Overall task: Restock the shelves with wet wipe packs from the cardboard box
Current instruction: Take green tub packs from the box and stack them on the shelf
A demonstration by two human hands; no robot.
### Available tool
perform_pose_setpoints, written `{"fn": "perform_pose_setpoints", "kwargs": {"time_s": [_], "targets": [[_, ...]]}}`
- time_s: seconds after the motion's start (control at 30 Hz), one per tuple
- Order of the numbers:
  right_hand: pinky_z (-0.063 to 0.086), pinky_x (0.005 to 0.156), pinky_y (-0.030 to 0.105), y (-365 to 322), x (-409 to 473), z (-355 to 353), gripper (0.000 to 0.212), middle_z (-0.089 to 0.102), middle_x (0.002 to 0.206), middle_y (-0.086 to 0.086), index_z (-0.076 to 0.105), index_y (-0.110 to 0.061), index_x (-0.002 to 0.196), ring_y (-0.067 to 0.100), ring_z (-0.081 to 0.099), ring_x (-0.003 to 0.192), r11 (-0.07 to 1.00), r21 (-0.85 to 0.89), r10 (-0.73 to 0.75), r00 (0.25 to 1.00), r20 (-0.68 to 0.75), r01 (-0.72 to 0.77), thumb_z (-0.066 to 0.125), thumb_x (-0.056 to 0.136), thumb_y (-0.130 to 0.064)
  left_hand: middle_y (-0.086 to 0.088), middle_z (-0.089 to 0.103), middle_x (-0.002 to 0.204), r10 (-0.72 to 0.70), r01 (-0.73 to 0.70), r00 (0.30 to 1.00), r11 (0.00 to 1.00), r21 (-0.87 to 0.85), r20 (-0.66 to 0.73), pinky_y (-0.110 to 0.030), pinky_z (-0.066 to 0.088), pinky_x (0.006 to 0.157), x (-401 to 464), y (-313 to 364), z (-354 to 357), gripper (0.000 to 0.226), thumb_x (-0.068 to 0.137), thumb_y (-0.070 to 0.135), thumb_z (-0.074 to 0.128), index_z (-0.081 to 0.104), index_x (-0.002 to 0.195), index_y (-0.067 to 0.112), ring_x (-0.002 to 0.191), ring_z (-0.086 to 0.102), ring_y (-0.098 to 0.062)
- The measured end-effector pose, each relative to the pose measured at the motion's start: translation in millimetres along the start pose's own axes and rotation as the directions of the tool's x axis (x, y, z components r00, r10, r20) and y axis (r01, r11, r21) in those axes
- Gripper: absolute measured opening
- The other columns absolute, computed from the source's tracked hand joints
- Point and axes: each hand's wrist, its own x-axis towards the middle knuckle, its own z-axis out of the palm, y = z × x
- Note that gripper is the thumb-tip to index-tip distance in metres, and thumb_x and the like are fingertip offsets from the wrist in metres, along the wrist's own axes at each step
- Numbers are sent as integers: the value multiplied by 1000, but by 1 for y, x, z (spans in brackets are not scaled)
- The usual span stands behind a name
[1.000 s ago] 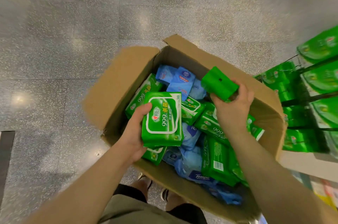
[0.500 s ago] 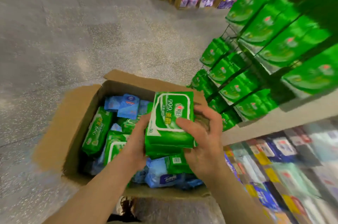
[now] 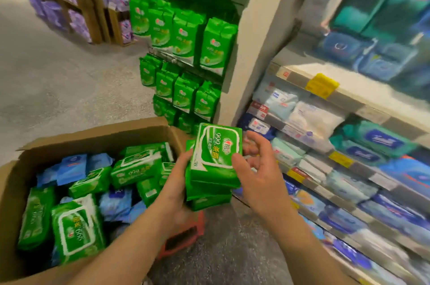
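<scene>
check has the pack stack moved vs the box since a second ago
Yes: the stack went from over the box to beyond its right edge, toward the shelves.

A grey speckled floor [image 3: 65, 79] spreads left of a white pillar [image 3: 253, 35]. Behind the pillar to the left, wooden display racks [image 3: 97, 17] hold purple packets. To its right run white shelves [image 3: 349, 98] carrying yellow price tags [image 3: 321, 85] along their edges, lit brightly from above.

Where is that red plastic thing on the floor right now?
In the head view, the red plastic crate sits low at centre on the grey floor, just right of the open cardboard box and under the left hand.
</scene>
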Motion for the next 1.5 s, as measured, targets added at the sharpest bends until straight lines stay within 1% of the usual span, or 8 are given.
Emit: {"fn": "perform_pose_setpoints", "kwargs": {"time_s": [0.1, 0.33, 0.6, 0.83, 1.07, 1.17, 1.33, 1.5], "targets": [[61, 87, 43, 13, -40, -61, 46, 66, 119, -5, 55, -44, 124, 14, 70, 103, 989, 119, 104, 989, -101, -92, 64, 82, -60, -17, 69, 122, -53, 47, 994, 997, 67, 91, -56, 39, 109, 2, -47, 51, 57, 92, 57, 42, 74, 116, 17, 115, 63, -37], [50, 70, 10, 40, -130, -190, 7, 70, 99, -22, 59, -39, 106, -5, 66, 90, 987, 108, 152, 888, -433, -117, 60, 99, -41, -17, 65, 129, -202, 151, 940, 969, 196, 274, -57, 42, 107, 7, -163, 168, 57, 91, 59, 44, 67, 126, 21, 120, 60, -39], [50, 92, 27, 59, -186, -291, 48, 61, 120, -12, 52, -39, 127, 2, 59, 108, 979, -8, 133, 658, -741, -206, 64, 83, -53, -15, 66, 127, -368, 256, 847, 915, 313, 383, -47, 48, 100, 9, -255, 283, 58, 87, 57, 52, 65, 129, 19, 119, 62, -33], [32, 91, 3, 80, -194, -383, 58, 49, 117, -13, 54, -28, 139, -6, 46, 108, 947, -101, 65, 493, -867, -303, 51, 83, -46, -17, 64, 131, -396, 209, 775, 896, 391, 493, -50, 52, 91, 39, -309, 372, 60, 83, 53, 63, 61, 133, 21, 118, 62, -37], [54, 92, 40, 85, -168, -476, 68, 52, 115, -15, 53, -34, 132, 3, 54, 107, 907, -145, 31, 407, -913, -396, 50, 75, -71, -16, 70, 119, -432, 221, 811, 851, 477, 395, -58, 56, 80, 95, -337, 478, 93, 57, 54, 87, 51, 136, 23, 100, 71, -39], [52, 93, 40, 79, -153, -517, 52, 55, 109, -20, 52, -46, 113, 8, 55, 109, 888, -170, 15, 397, -918, -426, 55, 70, -74, -19, 70, 115, -396, 197, 815, 876, 440, 423, -60, 56, 78, 115, -344, 520, 95, 54, 52, 89, 51, 134, 19, 95, 72, -40], [42, 112, 42, 79, -132, -588, 112, 48, 147, -7, 35, -35, 154, 14, 43, 138, 761, -161, 180, 442, -879, -629, 62, 58, -86, -18, 71, 111, -365, 166, 827, 886, 433, 429, -65, 55, 73, 136, -351, 582, 91, 52, 45, 92, 51, 130, 22, 87, 73, -41], [36, 112, 29, 87, -121, -645, 100, 41, 158, -8, 32, -34, 158, 10, 39, 143, 777, -182, 144, 450, -881, -603, 79, 74, -62, -20, 71, 109, -330, 148, 855, 894, 423, 399, -62, 57, 67, 149, -354, 629, 92, 48, 42, 91, 51, 130, 25, 81, 74, -41]]}}
